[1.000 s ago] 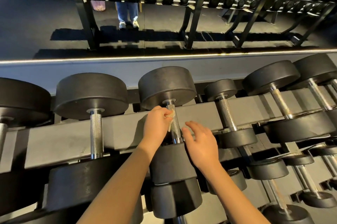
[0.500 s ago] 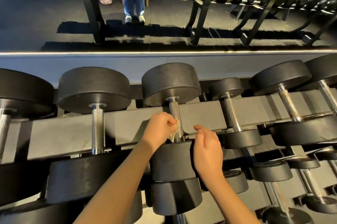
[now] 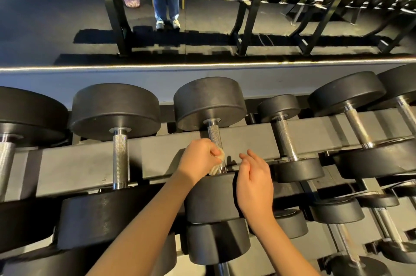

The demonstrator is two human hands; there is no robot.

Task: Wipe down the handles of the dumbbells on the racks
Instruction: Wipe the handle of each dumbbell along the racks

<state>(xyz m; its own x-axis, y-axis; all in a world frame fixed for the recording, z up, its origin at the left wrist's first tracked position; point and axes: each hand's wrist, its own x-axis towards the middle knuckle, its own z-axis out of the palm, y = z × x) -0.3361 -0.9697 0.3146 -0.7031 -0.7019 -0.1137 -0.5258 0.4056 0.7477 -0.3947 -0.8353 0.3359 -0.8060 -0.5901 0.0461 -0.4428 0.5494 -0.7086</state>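
Left hand (image 3: 199, 156) is curled tight round a pale cloth (image 3: 220, 157), pinching it against the lower part of the steel handle (image 3: 214, 135) of the middle dumbbell (image 3: 209, 104) on the top row of the rack (image 3: 90, 163). Right hand (image 3: 254, 180) holds nothing. Its fingers hang loosely bent just beside the handle, above the near weight, and I cannot tell whether it touches that weight. The dumbbell lies across the rack, with its far weight at the back edge and its near weight over the front edge. The handle spans the grey rail between them.

Judging by its bulk, this dumbbell is heavy and rigid, so it will not shift easily and needs no lifting. Being round, it might roll a little in its seat under a hard twist, and the free hand could steady the near weight. The handle looks knurled, so it is rough rather than slippery and will likely drag at the cloth. The cloth is soft and light and bunches easily, so it is best wrapped round the handle and gripped with the whole hand. The upper stretch of handle, toward the far weight, is uncovered.
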